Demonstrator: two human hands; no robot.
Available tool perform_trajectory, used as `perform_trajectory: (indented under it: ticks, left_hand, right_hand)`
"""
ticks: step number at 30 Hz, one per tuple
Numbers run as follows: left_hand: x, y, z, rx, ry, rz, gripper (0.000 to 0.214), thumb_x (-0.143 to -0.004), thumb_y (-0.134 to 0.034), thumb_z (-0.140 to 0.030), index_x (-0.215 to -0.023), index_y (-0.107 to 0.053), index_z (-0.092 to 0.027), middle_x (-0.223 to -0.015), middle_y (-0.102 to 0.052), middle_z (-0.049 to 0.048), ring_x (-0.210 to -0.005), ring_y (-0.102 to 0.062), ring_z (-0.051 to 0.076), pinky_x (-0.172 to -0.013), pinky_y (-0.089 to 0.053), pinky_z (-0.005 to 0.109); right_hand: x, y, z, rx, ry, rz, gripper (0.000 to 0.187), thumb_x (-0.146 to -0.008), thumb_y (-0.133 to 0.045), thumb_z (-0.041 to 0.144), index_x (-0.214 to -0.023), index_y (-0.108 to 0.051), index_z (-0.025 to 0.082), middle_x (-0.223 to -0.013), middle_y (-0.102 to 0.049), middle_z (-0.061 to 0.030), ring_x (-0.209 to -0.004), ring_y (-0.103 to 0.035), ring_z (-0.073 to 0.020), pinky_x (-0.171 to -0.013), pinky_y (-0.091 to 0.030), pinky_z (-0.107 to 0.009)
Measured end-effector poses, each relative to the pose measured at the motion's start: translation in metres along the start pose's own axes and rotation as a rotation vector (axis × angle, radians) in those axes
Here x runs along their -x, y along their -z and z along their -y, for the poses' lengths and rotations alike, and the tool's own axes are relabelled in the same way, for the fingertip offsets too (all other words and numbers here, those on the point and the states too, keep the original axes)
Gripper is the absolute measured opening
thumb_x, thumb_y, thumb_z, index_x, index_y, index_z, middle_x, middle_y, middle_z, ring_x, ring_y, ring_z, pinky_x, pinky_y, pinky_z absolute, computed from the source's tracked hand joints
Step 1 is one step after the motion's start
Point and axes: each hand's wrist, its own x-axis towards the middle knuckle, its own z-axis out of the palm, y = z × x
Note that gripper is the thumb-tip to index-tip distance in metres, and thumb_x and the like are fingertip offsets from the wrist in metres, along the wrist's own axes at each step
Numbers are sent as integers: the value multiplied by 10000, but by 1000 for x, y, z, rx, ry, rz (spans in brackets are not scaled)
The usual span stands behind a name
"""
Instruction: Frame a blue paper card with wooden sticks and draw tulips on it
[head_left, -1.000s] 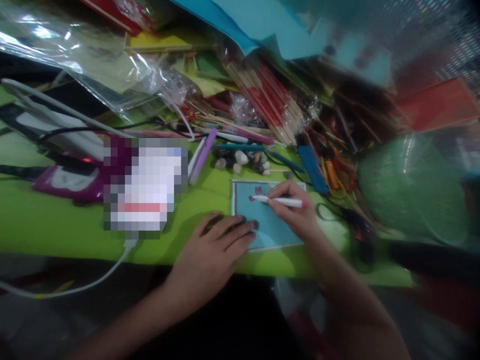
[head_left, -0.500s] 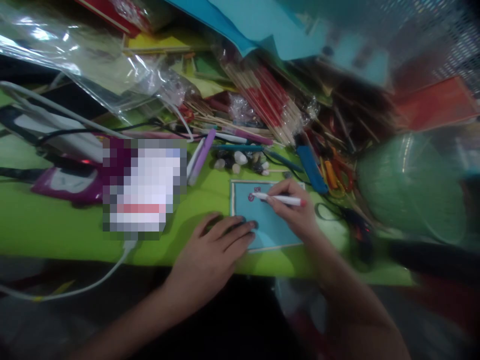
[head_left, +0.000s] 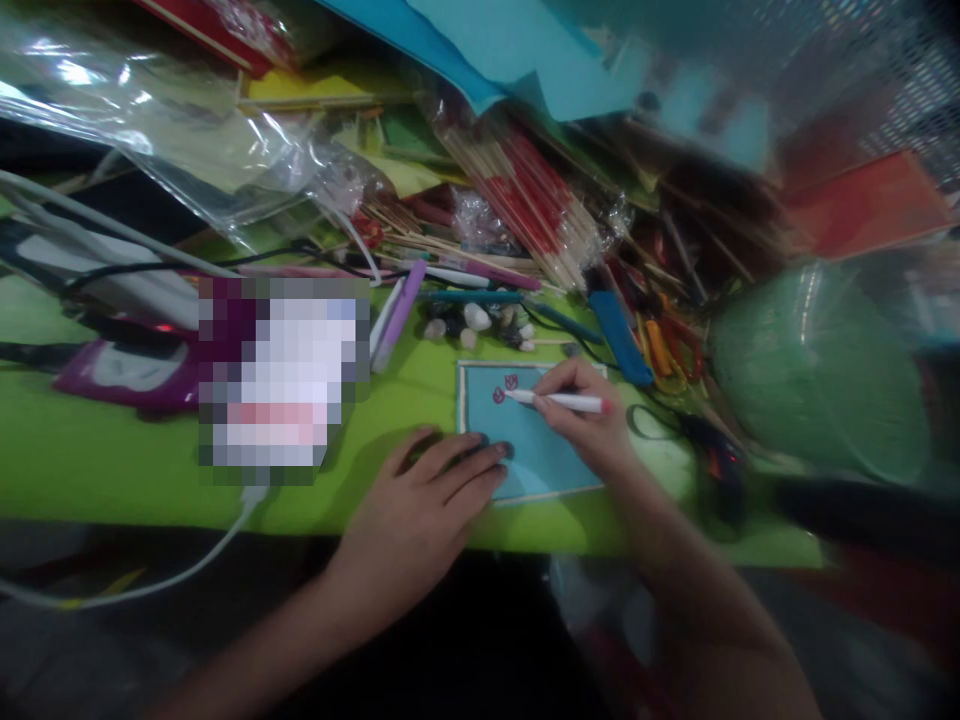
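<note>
My right hand (head_left: 594, 428) pinches a white red-ended marker (head_left: 576, 402); my left hand (head_left: 431, 490), fingers parted, touches a pale-edged blue card (head_left: 541, 458).

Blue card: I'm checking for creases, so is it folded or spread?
Spread: the blue card lies flat, partly under the left hand.

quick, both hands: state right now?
Left hand: open, laid partly over the blue card, gripping nothing visible.
Right hand: closed, holding the white pen over the card.
</note>
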Motion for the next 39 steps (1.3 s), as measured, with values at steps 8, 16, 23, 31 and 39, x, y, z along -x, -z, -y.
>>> perform_trajectory:
  ticks: [8,16,23,31,39]
  left_hand:
    - [0,0,-1,6,0,1,296,-1032,-571,-166,-1294,-691,-234,-1403,-740,-32,-1280,-640,245,-1136,-389,472]
    - [0,1,-1,4,13,12,290,-1027,-593,-176,-1287,-699,-245,-1396,-744,-21,-1286,-645,237,-1149,-391,468]
    - [0,1,-1,9,8,10,298,-1029,-582,-165,-1295,-690,-245,-1406,-737,-32,-1287,-644,236,-1138,-391,466]
    - [0,1,-1,7,5,8,300,-1033,-572,-162,-1298,-687,-242,-1407,-737,-33,-1285,-644,240,-1149,-381,465]
    - [-1,1,-1,6,2,9,303,-1028,-588,-167,-1303,-691,-241,-1404,-739,-29,-1283,-646,238,-1150,-391,468]
  right_hand:
    - [-1,2,-2,-24,7,-41,160,-854,-791,364,-827,-694,239,-749,-685,0,-690,-596,-172,-588,-461,-300]
    - [-2,0,1,-3,16,-32,167,-855,-790,369,-827,-693,236,-753,-700,4,-682,-605,-162,-602,-475,-293]
    - [-2,-2,4,21,-15,-30,128,-846,-771,330,-819,-686,238,-724,-680,7,-672,-585,-161,-588,-455,-288]
    - [-2,-1,4,28,-18,-52,141,-827,-769,324,-788,-661,242,-723,-673,8,-668,-576,-163,-585,-449,-292]
    - [-1,1,0,-13,-12,-26,119,-839,-777,331,-818,-700,243,-752,-693,-1,-691,-596,-171,-584,-452,-293]
